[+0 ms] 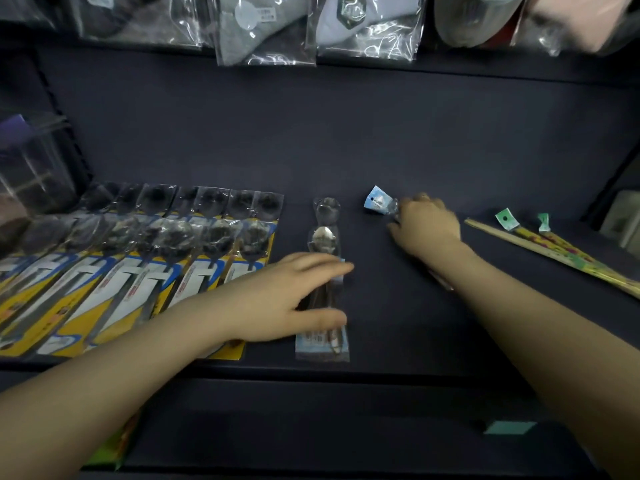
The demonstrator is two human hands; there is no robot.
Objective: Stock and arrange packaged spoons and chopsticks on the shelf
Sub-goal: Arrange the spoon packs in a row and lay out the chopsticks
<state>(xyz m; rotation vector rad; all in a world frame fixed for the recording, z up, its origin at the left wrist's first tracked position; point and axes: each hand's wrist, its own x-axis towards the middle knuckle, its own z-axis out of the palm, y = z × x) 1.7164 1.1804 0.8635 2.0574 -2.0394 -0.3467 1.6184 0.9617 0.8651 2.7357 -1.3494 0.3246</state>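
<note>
My left hand (277, 299) lies spread, fingers loose, on 1 clear spoon pack (323, 282); my right hand (427, 225) grips a blue-tagged pack (379, 199) on the shelf (381, 140).

We have one wide-angle head view, looking forward and down from close above onto the dark shelf (381, 140), both forearms reaching in from the bottom edge, hanging packets (266, 29) along the top.
</note>
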